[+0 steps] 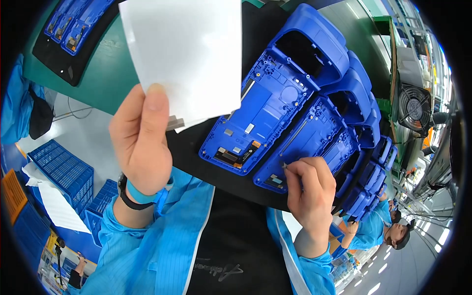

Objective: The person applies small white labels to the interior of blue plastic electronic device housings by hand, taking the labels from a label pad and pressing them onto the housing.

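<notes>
My left hand (142, 140) is closed on a few white sheets (189, 59), thumb on top, raised over the bench's near edge. Small grey strips (175, 123) show at the sheets' lower edge beside the thumb. My right hand (313, 191) is pinched on a small pale piece (284, 165), close over the near end of a blue plastic housing (307, 135). Whether the piece touches that housing I cannot tell. To its left lies another open blue housing (268, 105), with a flex cable and a small dark board (231, 158) at its near end.
More blue housings (376, 177) run in a row to the right. On the green bench (105, 73), blue parts (73, 24) lie on a black mat at far left. Blue crates (64, 172) stand on the floor at left. A fan (414, 109) and a co-worker (376, 223) are at right.
</notes>
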### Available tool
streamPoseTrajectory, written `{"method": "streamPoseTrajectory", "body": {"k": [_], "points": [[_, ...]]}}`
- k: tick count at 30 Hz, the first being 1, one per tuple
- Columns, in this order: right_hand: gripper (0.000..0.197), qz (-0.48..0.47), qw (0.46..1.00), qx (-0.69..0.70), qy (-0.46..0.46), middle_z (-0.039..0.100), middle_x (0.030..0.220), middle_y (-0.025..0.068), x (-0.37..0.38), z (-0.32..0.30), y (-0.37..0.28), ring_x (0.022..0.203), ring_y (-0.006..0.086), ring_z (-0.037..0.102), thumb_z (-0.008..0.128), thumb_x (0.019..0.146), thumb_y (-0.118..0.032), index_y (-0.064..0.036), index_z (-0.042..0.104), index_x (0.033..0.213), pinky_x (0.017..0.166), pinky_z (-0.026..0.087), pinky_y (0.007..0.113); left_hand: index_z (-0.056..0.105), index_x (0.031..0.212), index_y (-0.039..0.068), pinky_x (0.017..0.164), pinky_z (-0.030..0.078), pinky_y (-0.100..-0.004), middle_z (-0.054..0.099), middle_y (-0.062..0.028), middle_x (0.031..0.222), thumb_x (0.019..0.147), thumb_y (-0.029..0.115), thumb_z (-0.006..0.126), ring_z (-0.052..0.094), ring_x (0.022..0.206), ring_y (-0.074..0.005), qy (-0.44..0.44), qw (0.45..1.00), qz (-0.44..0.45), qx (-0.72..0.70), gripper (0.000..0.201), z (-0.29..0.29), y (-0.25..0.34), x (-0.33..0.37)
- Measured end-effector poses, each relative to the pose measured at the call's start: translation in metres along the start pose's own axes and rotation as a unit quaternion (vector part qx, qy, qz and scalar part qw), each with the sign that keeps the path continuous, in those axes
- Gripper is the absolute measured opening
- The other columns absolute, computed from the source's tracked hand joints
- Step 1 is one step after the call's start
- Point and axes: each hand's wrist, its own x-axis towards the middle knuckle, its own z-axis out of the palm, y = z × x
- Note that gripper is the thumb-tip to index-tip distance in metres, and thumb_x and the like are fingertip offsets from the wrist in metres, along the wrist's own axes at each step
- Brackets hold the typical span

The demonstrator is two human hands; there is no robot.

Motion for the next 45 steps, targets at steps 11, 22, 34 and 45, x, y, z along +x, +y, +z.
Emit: {"method": "streamPoseTrajectory", "body": {"k": [11, 22, 34, 45], "points": [[0.020, 0.026, 1.000, -0.002, -0.012, 0.060, 0.085, 0.0137, -0.009, -0.006, -0.003, 0.071, 0.0291, 0.061, 0.071, 0.077, 0.011, 0.0006, 0.060, 0.090, 0.063, 0.050, 0.035, 0.065, 0.117, -0.009, 0.077, 0.041, -0.0194, 0.068, -0.0052, 0.095, 0.106, 0.024, 0.052, 0.055, 0.088, -0.0049, 0.004, 0.999, 0.016, 0.047, 0.036, 0.005, 0.004, -0.002], [0.022, 0.003, 0.997, 0.072, 0.011, 0.060, 0.085, 0.0133, -0.001, -0.010, -0.006, 0.072, 0.0263, 0.060, 0.069, 0.074, 0.014, 0.0003, 0.059, 0.088, 0.063, 0.049, 0.033, 0.048, 0.137, -0.005, 0.071, 0.053, -0.0312, 0.068, -0.0198, 0.104, 0.096, -0.004, 0.053, 0.068, 0.086, -0.0224, -0.071, 0.984, 0.096, 0.131, 0.042, 0.045, 0.009, -0.014], [0.023, -0.024, 0.992, 0.123, 0.015, 0.064, 0.084, 0.0115, 0.002, -0.022, -0.015, 0.075, 0.0268, 0.063, 0.073, 0.073, 0.011, -0.0028, 0.061, 0.087, 0.066, 0.049, 0.033, 0.072, 0.092, 0.003, 0.075, 0.052, -0.0370, 0.065, -0.0090, 0.104, 0.060, 0.003, 0.084, 0.060, 0.092, -0.0295, -0.334, 0.902, 0.187, 0.197, 0.034, 0.071, 0.026, -0.006], [0.027, -0.051, 0.994, 0.100, -0.001, 0.067, 0.087, 0.0094, 0.000, -0.025, -0.011, 0.075, 0.0295, 0.065, 0.079, 0.071, 0.006, -0.0027, 0.064, 0.092, 0.064, 0.049, 0.037, 0.071, 0.084, 0.004, 0.068, 0.052, -0.0347, 0.063, -0.0076, 0.100, 0.063, 0.005, 0.083, 0.059, 0.087, -0.0272, -0.348, 0.877, 0.240, 0.227, 0.024, 0.073, 0.023, -0.003]]}}
